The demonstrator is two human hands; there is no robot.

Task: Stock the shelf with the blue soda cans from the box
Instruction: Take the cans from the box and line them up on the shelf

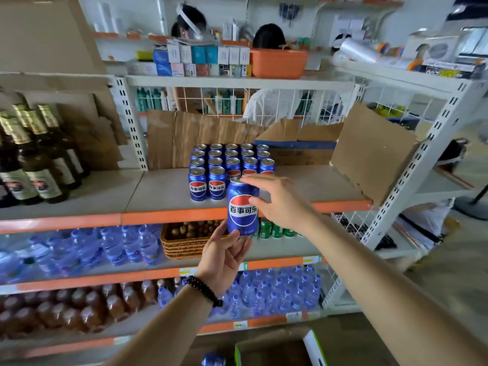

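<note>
I see one blue soda can [242,207] held upright in front of the orange edge of the shelf [163,192], just ahead of the block of blue cans [229,165] already standing there. It overlaps the empty front spot to the right of the two front-row cans. My left hand [227,256] grips the can from below, thumb curled up its left side and fingers wrapped under its base. My right hand [277,200] comes in from the right and pinches the can near its top, thumb against the side wall and fingertips over the rim; the remaining fingers are loosely curved. A black bead bracelet [204,290] sits on the left wrist.

Behind the block of cans stand torn cardboard sheets [184,136] and an opened carton [298,146]. Left of the cans on the same shelf are dark bottles with gold foil necks [34,154]. Below the held can, a woven basket [184,244] and green cans [274,229] sit on the next level, with wrapped water bottles [87,247] further left. At the bottom edge, beneath my arms, the open box [277,350] shows beside another blue can [213,360].
</note>
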